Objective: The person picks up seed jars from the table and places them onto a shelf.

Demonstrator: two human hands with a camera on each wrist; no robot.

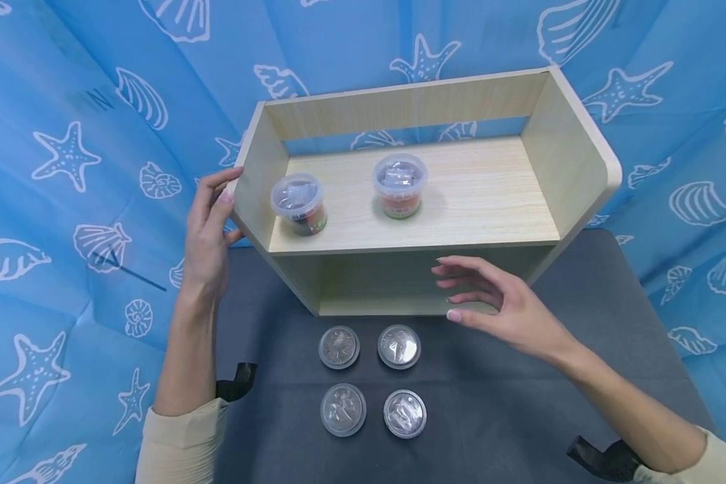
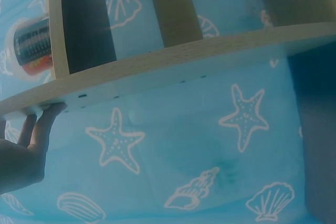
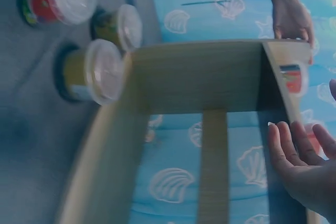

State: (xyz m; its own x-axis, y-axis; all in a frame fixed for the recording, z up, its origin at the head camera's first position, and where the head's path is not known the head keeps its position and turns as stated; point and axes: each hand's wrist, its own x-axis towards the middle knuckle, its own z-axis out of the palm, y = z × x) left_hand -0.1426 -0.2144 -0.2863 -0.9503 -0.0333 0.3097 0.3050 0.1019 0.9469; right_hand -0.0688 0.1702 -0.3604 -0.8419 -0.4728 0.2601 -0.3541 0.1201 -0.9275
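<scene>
My left hand (image 1: 206, 232) touches the outer side of a pale wooden shelf unit (image 1: 411, 245) with its fingertips, near the front edge. In the left wrist view its fingers (image 2: 39, 129) press on that side panel. My right hand (image 1: 499, 306), loosely curved, hovers before the lower compartment with nothing in it. On the upper board stand two clear-lidded plastic tubs: one tub (image 1: 300, 205) at the left end, another tub (image 1: 400, 185) near the middle. In the right wrist view the right hand (image 3: 307, 169) is beside the upper board.
Several lidded tubs stand in two rows on the dark tabletop (image 1: 484, 430), including a front-left tub (image 1: 343, 410) and a back-right tub (image 1: 399, 347). A blue curtain (image 1: 97, 289) with white shells and starfish hangs behind the shelf unit and at both sides.
</scene>
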